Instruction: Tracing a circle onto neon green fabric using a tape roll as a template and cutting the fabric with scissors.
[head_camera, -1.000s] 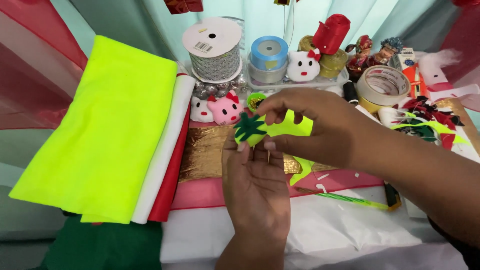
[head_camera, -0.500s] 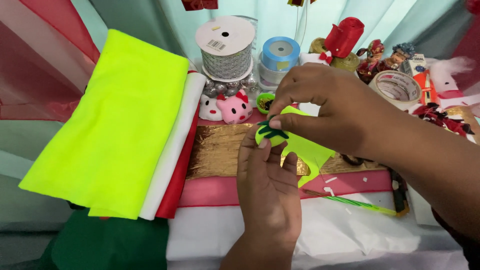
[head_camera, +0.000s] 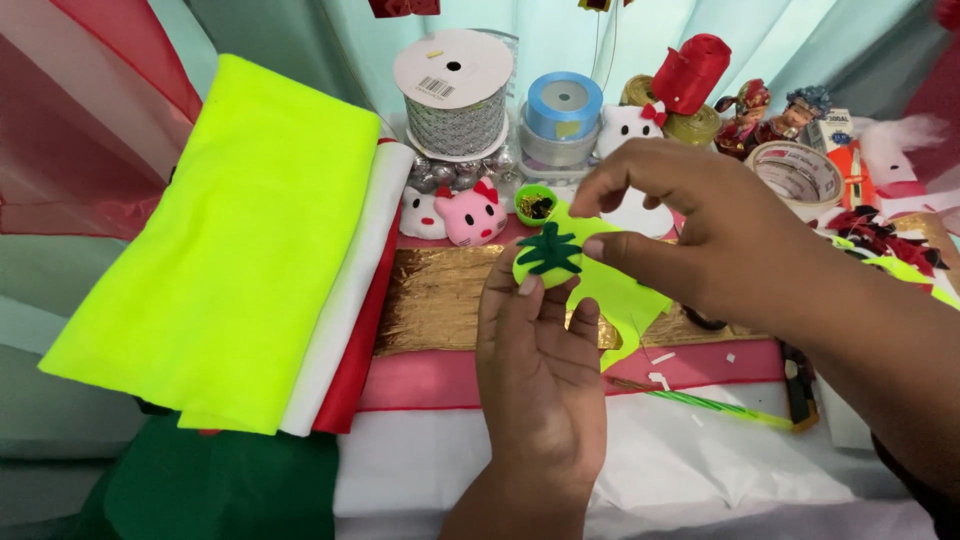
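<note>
My left hand (head_camera: 540, 370) holds up a lime-green felt cutout (head_camera: 620, 290) from below, fingertips on its round upper end. On that end sits a small dark green felt star shape (head_camera: 548, 251). My right hand (head_camera: 700, 235) comes in from the right, thumb and forefinger pinching the cutout's edge just beside the dark green piece. Both hands hover over a strip of gold foil fabric (head_camera: 440, 300) lying on red and pink cloth.
Folded neon yellow (head_camera: 230, 240), white and red fabrics lie at left, dark green felt (head_camera: 220, 485) below. Ribbon spools (head_camera: 452, 95), a blue tape roll (head_camera: 564, 110), cat-face plush pieces (head_camera: 470, 213), a small green cup (head_camera: 535, 203), figurines and a tape ring (head_camera: 795, 172) crowd the back. A green pencil (head_camera: 720, 407) lies at front right.
The view has shifted slightly. My right hand lifted its fingers off the dark green piece and now pinches the cutout's edge; the left hand still supports it.
</note>
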